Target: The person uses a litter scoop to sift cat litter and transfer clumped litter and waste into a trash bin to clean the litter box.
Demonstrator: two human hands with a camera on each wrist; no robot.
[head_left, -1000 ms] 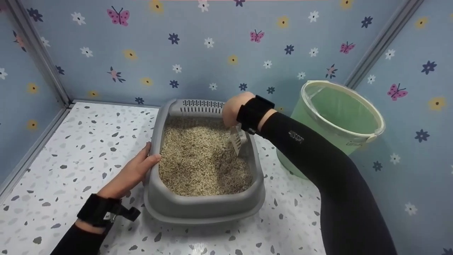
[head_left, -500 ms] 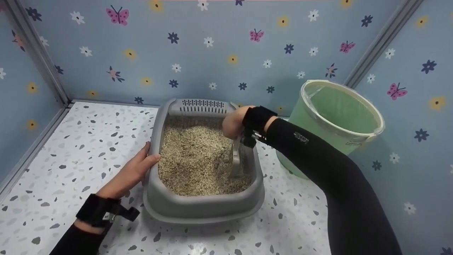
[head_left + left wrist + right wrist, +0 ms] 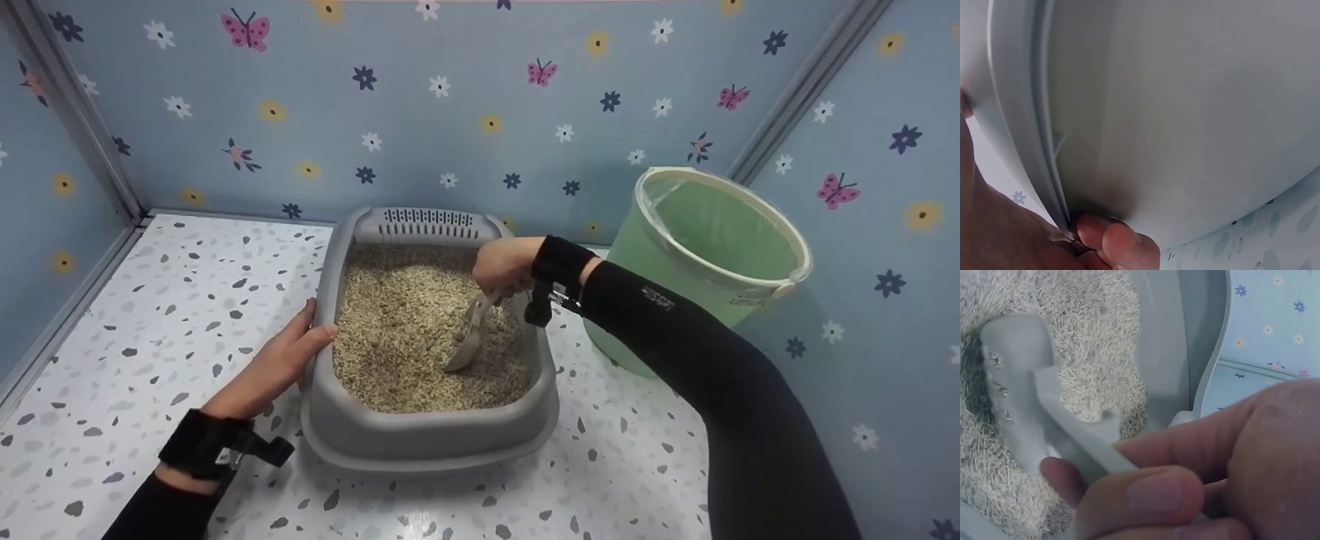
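A grey litter box [image 3: 435, 439] full of pale, pellet-like litter [image 3: 390, 330] stands on the speckled surface. My left hand [image 3: 277, 367] grips its left rim, thumb on top; in the left wrist view, fingertips [image 3: 1129, 246] curl beneath the rim's edge. My right hand [image 3: 506, 264] holds a grey litter scoop [image 3: 466, 346] by its handle, over the right half of the box. In the right wrist view the slotted scoop head [image 3: 1022, 354] lies tilted at the litter, some pellets showing in its slots. The palm side of the right hand is hidden in the head view.
A tall green bucket [image 3: 630, 300] with a cream rim stands right of the box, behind the right forearm. Blue flowered wall panels [image 3: 420, 112] close off the back and both sides. White speckled surface [image 3: 150, 322] extends left of the box.
The scoop went down into the litter at the right side, then swung left and tilted. My right hand moved lower. The left hand stays on the rim.
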